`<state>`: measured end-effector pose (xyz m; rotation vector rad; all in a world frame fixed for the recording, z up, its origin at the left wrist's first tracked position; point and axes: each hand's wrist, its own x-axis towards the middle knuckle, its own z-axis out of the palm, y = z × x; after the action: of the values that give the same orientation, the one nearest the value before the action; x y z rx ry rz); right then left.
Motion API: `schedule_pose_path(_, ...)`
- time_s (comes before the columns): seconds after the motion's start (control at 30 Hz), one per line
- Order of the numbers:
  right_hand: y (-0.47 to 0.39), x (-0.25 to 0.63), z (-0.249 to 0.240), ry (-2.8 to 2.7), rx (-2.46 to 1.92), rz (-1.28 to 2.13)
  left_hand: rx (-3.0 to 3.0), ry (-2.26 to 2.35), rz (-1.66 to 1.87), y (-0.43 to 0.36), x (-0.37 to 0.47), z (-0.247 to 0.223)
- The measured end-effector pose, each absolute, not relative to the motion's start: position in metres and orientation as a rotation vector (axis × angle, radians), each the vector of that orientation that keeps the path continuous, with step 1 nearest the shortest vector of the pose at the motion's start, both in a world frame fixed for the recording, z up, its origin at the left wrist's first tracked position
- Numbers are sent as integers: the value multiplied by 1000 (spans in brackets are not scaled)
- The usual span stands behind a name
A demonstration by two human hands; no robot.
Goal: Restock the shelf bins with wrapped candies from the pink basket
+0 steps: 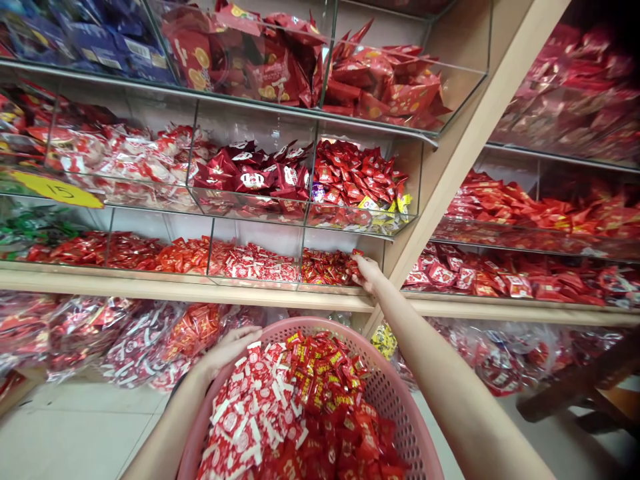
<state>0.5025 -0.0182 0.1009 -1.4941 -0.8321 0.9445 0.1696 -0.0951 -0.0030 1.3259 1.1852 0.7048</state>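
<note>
A pink perforated plastic basket [417,427] is full of wrapped candies: red-and-white ones [240,413] on the left, red ones with yellow lettering [325,373] at the top right, and plain darker red ones [345,447] nearest me. My left hand [230,350] is closed over the basket's left rim. Up at the low shelf, my right hand [367,272] reaches into the right end of a clear bin of small red-and-yellow candies [323,267]. Its fingers are curled round some of these candies, partly hidden by the hand.
Clear-walled bins of red packets [357,173] fill the shelves above, with a wooden upright [450,160] on the right. A yellow price tag [57,190] hangs at left. Bagged candies [145,340] lie under the bottom shelf [175,287]. A dark wooden stool [575,387] stands at right.
</note>
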Motion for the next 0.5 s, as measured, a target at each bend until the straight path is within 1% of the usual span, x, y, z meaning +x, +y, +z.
schedule_pose_path(0.2, -32, 502, 116, -826, -1287, 1106, 1327, 1167, 717, -94, 170, -5)
schedule_pose_path(0.33, -65, 491, 126, -954, -1145, 1231, 1255, 1136, 753, -93, 170, -12)
schedule_pose_path(0.4, -88, 483, 125, -1075, -1107, 1311, 1265, 1137, 768, -92, 169, -13)
schedule_pose_path(0.5, -120, 473, 111, -1245, -1182, 1381, 1276, 1132, 764, -92, 169, -14)
